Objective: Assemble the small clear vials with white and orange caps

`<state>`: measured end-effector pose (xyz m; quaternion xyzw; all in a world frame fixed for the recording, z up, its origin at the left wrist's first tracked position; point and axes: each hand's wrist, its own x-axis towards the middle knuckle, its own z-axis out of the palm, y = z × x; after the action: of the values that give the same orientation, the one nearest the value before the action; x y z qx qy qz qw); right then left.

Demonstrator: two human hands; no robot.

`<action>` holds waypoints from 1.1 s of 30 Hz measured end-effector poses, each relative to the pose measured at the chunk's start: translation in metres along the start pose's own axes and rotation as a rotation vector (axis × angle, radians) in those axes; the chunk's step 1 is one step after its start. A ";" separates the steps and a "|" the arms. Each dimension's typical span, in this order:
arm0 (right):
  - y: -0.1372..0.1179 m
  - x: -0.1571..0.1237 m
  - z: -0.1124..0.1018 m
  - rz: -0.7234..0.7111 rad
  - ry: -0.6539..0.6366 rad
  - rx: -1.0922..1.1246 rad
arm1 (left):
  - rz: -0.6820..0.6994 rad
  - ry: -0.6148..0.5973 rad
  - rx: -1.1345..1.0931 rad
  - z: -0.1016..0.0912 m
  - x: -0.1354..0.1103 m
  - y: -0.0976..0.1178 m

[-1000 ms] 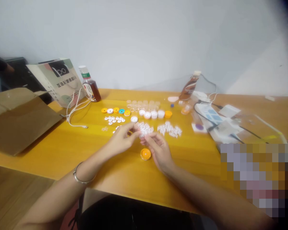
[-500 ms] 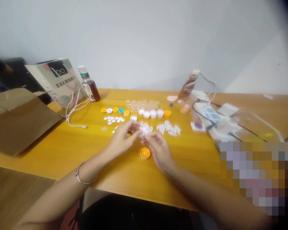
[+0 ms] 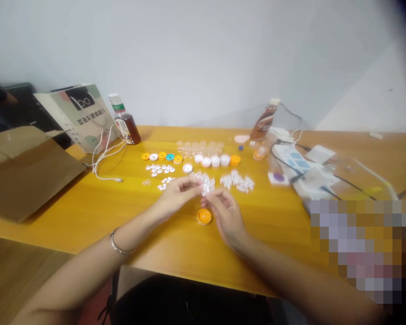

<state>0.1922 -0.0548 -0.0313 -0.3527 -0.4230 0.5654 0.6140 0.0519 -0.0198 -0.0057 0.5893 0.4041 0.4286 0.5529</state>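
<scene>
My left hand [image 3: 179, 194] and my right hand [image 3: 225, 216] meet above the table, their fingertips pinched around a small white plastic piece [image 3: 205, 189]. Its exact shape is blurred against the similar white pieces behind it. Just below my fingers an orange round cap [image 3: 204, 217] lies with its hollow side up. Behind my hands are two piles of small white plastic pieces, the right pile [image 3: 237, 182] in full view and the middle pile [image 3: 199, 176] partly covered by my fingers. A white cap [image 3: 187, 168] sits behind my left hand.
Caps in orange, white and teal [image 3: 169, 157] form a row, with clear rings [image 3: 203, 147] behind. Small white discs [image 3: 160, 170] lie left. A cardboard bag [image 3: 30, 176], a cable [image 3: 104, 177] and a dark bottle [image 3: 126, 126] stand left; a brown bottle [image 3: 265, 121] and power strip [image 3: 292, 159] are right.
My left hand has moved right and slightly down, bringing its fingertips closer to those of my right hand at the white piece. More of the white discs and the white cap now shows.
</scene>
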 end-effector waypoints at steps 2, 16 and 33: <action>0.001 0.001 -0.001 -0.005 0.000 -0.027 | 0.011 0.005 0.016 0.000 0.001 -0.002; -0.013 0.017 -0.010 0.102 -0.161 -0.283 | 0.078 0.022 0.052 -0.004 0.004 -0.003; -0.024 0.011 -0.027 -0.102 -0.597 -1.046 | 0.213 -0.053 0.394 -0.017 0.013 -0.018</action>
<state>0.2267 -0.0456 -0.0193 -0.4132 -0.8154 0.3268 0.2399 0.0396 -0.0015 -0.0226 0.7365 0.4008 0.3817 0.3890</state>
